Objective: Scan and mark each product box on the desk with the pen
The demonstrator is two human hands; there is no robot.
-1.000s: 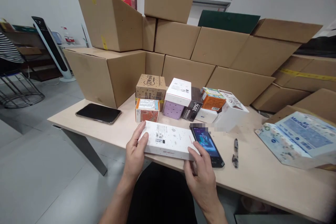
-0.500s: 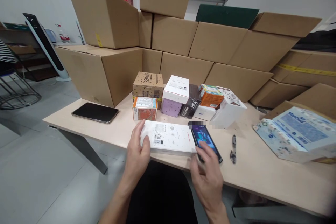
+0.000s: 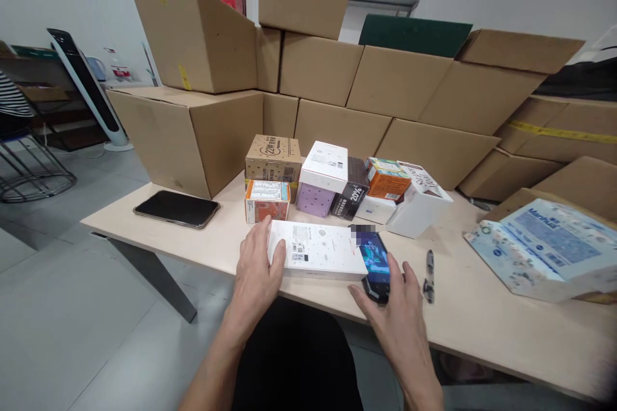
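A flat white box [image 3: 322, 250] with small print lies near the table's front edge. My left hand [image 3: 255, 263] grips its left end, thumb over the top and fingers along the far side. Just right of the box, a black smartphone [image 3: 376, 266] with a lit screen lies partly behind the box's right end. Around the phone's lower part is my right hand [image 3: 398, 308], thumb on the left and fingers on the right edge. Right of that hand lies a pen [image 3: 429, 276].
Behind my hands stand an orange-and-white carton [image 3: 268, 201], a brown printed box [image 3: 272, 157], a purple box [image 3: 314, 198] and several other small boxes. A dark phone [image 3: 177, 209] lies at left. Large cardboard boxes [image 3: 342, 131] wall off the back; a blue-and-white package [image 3: 544, 244] is at right.
The white box has shifted slightly right. My right hand has moved right and closed around the phone's sides, and the phone has turned to point more straight away from me.
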